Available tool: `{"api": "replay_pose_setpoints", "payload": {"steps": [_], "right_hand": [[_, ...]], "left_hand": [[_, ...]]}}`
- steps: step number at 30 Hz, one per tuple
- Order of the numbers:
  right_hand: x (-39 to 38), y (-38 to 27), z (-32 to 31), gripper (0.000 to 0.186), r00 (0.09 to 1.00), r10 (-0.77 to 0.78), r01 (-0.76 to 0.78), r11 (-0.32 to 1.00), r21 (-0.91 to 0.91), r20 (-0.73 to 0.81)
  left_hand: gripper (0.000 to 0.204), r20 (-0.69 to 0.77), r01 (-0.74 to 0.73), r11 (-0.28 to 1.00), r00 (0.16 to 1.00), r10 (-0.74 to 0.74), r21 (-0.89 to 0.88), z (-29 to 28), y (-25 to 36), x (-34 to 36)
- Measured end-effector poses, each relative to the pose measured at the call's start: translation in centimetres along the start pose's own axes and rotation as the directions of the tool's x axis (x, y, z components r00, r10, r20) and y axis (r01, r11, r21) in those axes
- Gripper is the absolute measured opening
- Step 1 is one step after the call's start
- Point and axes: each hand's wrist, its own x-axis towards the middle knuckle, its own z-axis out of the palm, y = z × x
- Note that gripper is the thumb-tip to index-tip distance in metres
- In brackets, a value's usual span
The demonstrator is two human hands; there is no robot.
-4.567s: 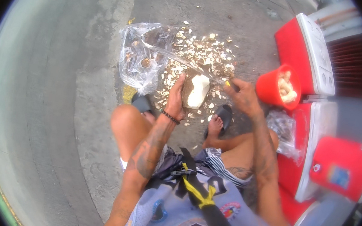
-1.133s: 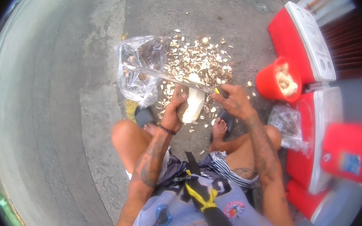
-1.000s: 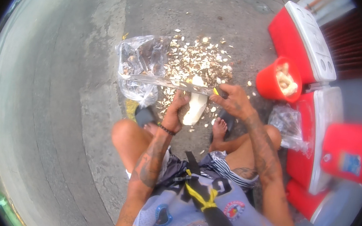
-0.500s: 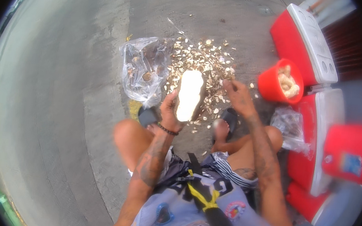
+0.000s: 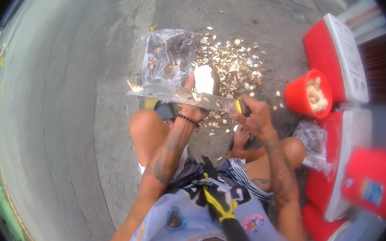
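My left hand (image 5: 194,113) is closed around a large root with brown skin and bright white cut flesh (image 5: 204,77), partly hidden behind a blade. In my right hand (image 5: 258,120) is the black-and-yellow handle of a long, broad-bladed knife (image 5: 158,91). Its blade lies sideways across the near part of the root and reaches out past it to the left. A pale scrap clings near the blade's tip. Under and beyond my hands, brown and white peel chips (image 5: 236,68) lie scattered over the ground.
A clear plastic bag (image 5: 169,57) with brown bits lies left of the chips. To the right stand a red bucket (image 5: 294,93) of pale peeled roots, another clear bag (image 5: 312,141), and red coolers with white lids (image 5: 347,61). Grey pavement (image 5: 67,107) stretches left.
The long knife now shows in my right hand, its blade across the root; earlier it was not plainly seen. The view has shifted slightly.
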Motion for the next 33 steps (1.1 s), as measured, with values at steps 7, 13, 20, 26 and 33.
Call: {"api": "replay_pose_setpoints", "payload": {"steps": [7, 13, 20, 26, 33], "right_hand": [[0.9, -0.8, 1.2, 0.072, 0.963, -0.271, 0.264, 0.932, -0.247, 0.007], [1.1, -0.7, 1.1, 0.071, 0.973, -0.226, 0.232, 0.946, -0.227, 0.052], [1.2, -0.6, 1.6, 0.071, 0.983, -0.175, 0.184, 0.959, -0.217, 0.061], [2.0, 1.5, 1.7, 0.074, 0.981, -0.170, 0.146, 0.962, -0.229, -0.092], [1.4, 1.6, 2.0, 0.072, 0.989, -0.135, 0.114, 0.951, -0.287, -0.055]], "left_hand": [[0.040, 0.098, -0.210, 0.796, 0.977, 0.188, 0.568, -0.1, -0.5, 0.0], [0.037, 0.008, -0.112, 0.876, 0.992, 0.122, 0.470, 0.5, -0.9, -0.1], [0.026, 0.033, -0.135, 0.908, 0.991, 0.133, 0.396, -0.6, -1.4, 1.0], [0.040, 0.238, 0.043, 0.997, 0.971, -0.028, -0.059, -1.8, -1.0, 2.5], [0.027, 0.202, -0.271, 0.715, 0.962, 0.183, 0.644, -2.8, -1.8, 2.3]]}}
